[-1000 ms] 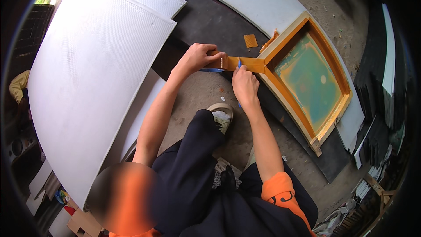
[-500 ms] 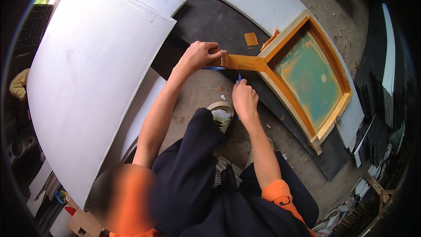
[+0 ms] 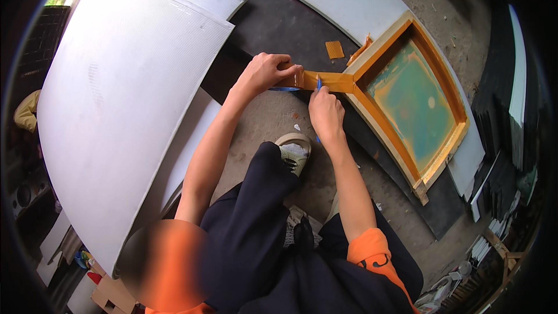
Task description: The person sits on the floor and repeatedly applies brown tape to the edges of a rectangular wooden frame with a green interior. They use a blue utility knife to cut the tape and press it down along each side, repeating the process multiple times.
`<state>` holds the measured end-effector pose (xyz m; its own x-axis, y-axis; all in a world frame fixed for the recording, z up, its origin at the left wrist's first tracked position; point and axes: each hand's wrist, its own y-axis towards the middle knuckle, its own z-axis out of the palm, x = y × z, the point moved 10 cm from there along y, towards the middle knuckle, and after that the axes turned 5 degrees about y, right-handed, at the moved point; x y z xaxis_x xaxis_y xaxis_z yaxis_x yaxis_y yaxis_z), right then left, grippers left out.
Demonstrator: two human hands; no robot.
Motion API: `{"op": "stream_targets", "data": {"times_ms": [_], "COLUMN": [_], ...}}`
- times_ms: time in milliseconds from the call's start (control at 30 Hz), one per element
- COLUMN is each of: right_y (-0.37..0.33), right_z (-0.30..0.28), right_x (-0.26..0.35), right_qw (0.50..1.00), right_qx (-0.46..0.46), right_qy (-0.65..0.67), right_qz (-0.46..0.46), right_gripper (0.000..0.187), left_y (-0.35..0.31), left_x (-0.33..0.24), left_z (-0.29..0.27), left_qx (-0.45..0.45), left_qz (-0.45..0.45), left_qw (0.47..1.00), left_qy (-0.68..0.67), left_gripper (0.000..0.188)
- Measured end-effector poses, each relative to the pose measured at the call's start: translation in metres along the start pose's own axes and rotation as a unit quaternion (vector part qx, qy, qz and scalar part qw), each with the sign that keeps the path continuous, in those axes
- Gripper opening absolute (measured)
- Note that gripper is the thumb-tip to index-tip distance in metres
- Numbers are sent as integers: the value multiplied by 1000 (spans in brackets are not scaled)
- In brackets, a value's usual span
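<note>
A taut strip of glossy brown tape (image 3: 334,81) runs leftward from the near-left corner of the four-sided pale wooden frame (image 3: 383,139), where its end is stuck, to a thick roll of brown tape (image 3: 296,77) well to the left of that frame. I see the person's left hand (image 3: 266,72) curled round the roll, fingers closed on it. Nearer the frame, the right hand (image 3: 326,114) is wrapped tightly about a slim blue tool (image 3: 319,84), its tip up at the strip; whether it touches I can't tell from here. Inside the frame, brown tape lines the walls around a blotchy green panel (image 3: 412,104). Just beyond the frame's left corner sits a small textured brown square (image 3: 334,50) on a flat black sheet (image 3: 285,23). Farther left of the frame spreads a big white ribbed board (image 3: 128,93).
</note>
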<state>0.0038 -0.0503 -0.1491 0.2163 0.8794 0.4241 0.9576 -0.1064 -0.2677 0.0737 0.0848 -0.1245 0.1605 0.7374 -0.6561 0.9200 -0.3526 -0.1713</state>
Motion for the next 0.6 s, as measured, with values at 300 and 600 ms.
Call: {"op": "stream_targets", "data": {"times_ms": [300, 600], "right_y": [-41, 24], "right_z": [9, -60], "right_x": [-13, -16], "right_qw": [1000, 997], "right_qx": [22, -71], "right_qy": [-6, 4], "right_qz": [16, 6], "right_gripper": [26, 31], "left_y": [1, 3], "left_x": [2, 9], "left_z": [0, -3], "left_qx": [8, 9], "left_qz": [4, 0], "left_qw": [1000, 1000], "left_qy": [-9, -29], "left_gripper": [40, 41]}}
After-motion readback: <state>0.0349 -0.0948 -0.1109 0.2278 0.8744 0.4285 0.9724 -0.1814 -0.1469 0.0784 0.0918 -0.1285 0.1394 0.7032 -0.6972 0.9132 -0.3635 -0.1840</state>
